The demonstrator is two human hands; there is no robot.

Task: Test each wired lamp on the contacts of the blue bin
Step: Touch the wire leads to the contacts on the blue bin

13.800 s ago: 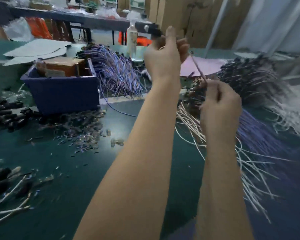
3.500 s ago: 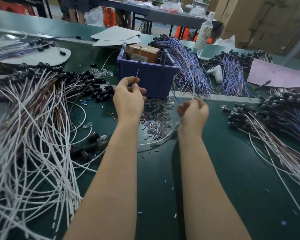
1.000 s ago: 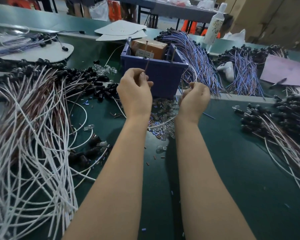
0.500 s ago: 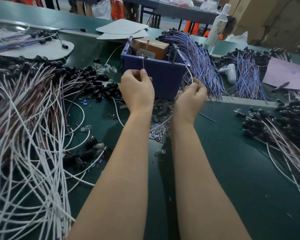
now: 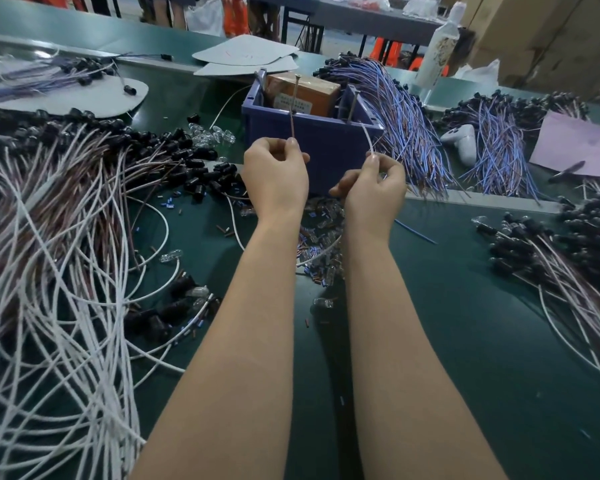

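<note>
A blue bin [image 5: 321, 140] stands mid-table with a brown box inside and two upright metal pins, the left contact [image 5: 296, 93] and the right contact [image 5: 353, 105], at its near rim. My left hand [image 5: 275, 178] pinches a brown wire [image 5: 292, 124] whose tip reaches up to the left contact. My right hand [image 5: 374, 188] pinches a white wire [image 5: 368, 138] whose tip rises toward the right contact. Both hands are just in front of the bin. The lamp on these wires is hidden behind my hands.
A big heap of white and brown wired lamps [image 5: 59, 244] fills the left. More lie at the right [image 5: 561, 244]. Blue-wired bundles [image 5: 406, 109] lie behind the bin. Loose glass bulbs and bits [image 5: 321, 244] lie under my wrists. A white bottle [image 5: 437, 46] stands at the back.
Both hands have lifted slightly toward the bin, bringing the brown wire tip up to the left pin and the white wire tip closer to the right pin.
</note>
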